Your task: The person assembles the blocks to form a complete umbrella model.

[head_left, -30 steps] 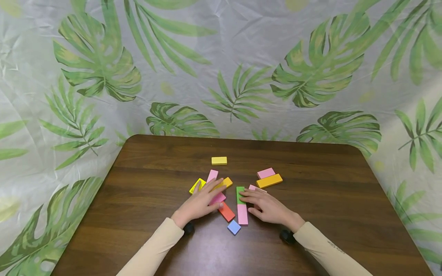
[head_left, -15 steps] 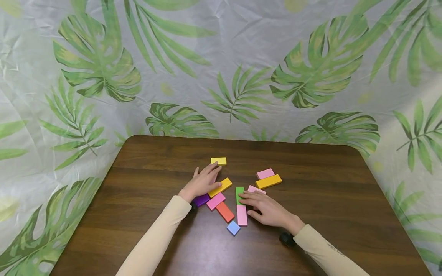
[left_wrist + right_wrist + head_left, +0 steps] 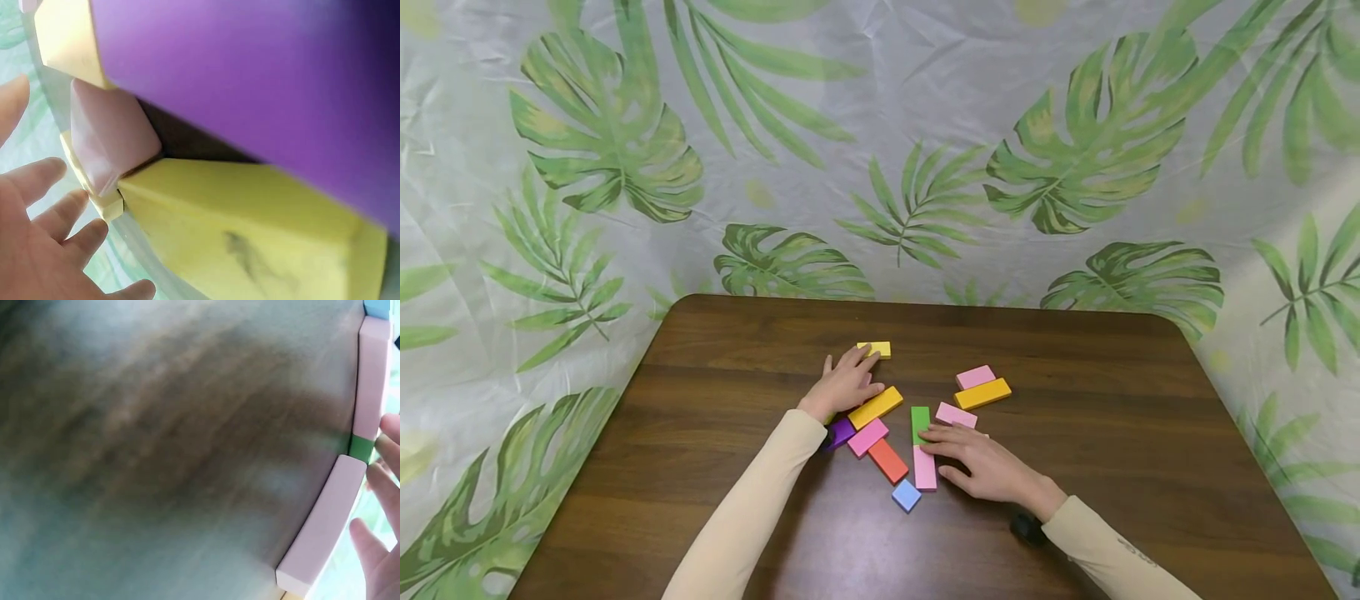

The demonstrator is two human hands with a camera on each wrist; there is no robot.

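Left hand [image 3: 841, 387]: fingers loose; overreaching might shove pale-yellow oblong block [image 3: 882, 348] toward far edge of wood-grain worktop [image 3: 722, 375].
Right hand [image 3: 979, 462]: fingers relaxed.

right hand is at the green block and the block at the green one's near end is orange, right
Not orange: the head view shows a pink block at the near end of the green block. The right hand is indeed at the green block.

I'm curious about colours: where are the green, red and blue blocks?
Green block [image 3: 920, 422], head view, uncovered part of top.
Red block [image 3: 888, 460], head view, middle of top.
Blue block [image 3: 906, 495], head view, middle of top.
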